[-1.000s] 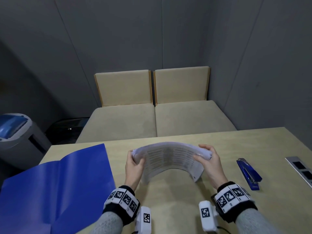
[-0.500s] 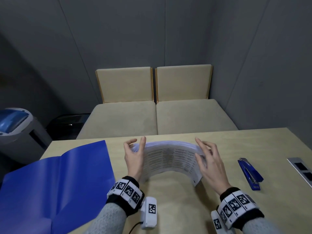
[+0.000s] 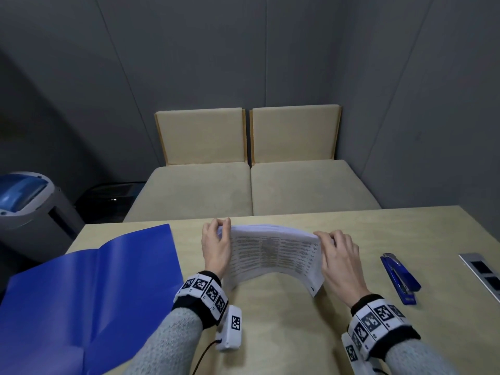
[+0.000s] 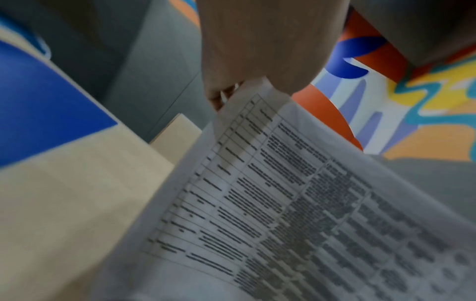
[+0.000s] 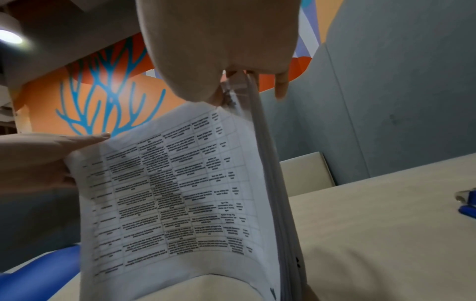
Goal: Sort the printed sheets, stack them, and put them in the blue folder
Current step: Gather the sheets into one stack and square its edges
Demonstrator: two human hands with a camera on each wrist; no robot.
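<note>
A stack of printed sheets (image 3: pixel 273 253) stands arched on the wooden table (image 3: pixel 284 334), printed tables facing me. My left hand (image 3: pixel 216 244) holds its left edge, fingers curled over the top corner. My right hand (image 3: pixel 339 255) holds the right edge the same way. In the left wrist view the left hand (image 4: pixel 257 51) pinches the top corner of the sheets (image 4: pixel 283 203). In the right wrist view the right hand (image 5: pixel 221 40) grips the sheets (image 5: pixel 167 193) at their upper edge. The blue folder (image 3: pixel 94 288) lies open on the table left of my left hand.
A blue stapler (image 3: pixel 400 278) lies to the right of my right hand. A metal socket panel (image 3: pixel 484 274) is set in the table's right edge. Beyond the table are two beige seats (image 3: pixel 251 190), and a grey bin (image 3: pixel 24 201) stands at the left.
My hands first gripped the arched stack, then opened flat against its side edges. Now the fingers curl over the top corners again. The stack has stayed between the hands.
</note>
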